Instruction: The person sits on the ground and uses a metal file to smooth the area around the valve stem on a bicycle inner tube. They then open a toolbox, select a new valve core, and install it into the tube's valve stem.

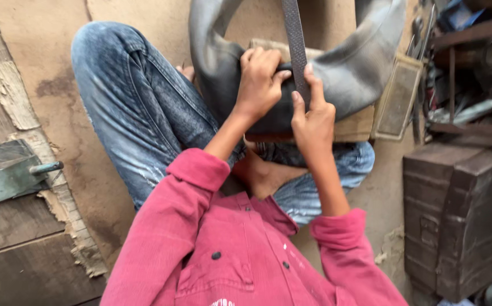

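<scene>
— While the rubber tube (348, 62) runs off the top of the frame, what grips it?
— Left hand (260, 82) presses it; right hand (313, 116) pinches the flat file (295, 45). Fingertips partly hidden.

This looks like a small repair workshop on the ground. A big rubber tube (348, 62) rests on a wood block (359, 127). The floor (47, 73) is old brown board with torn edges. A rusty metal box (461, 215) and messy shelves of tools (467, 68) stand close by.
</scene>
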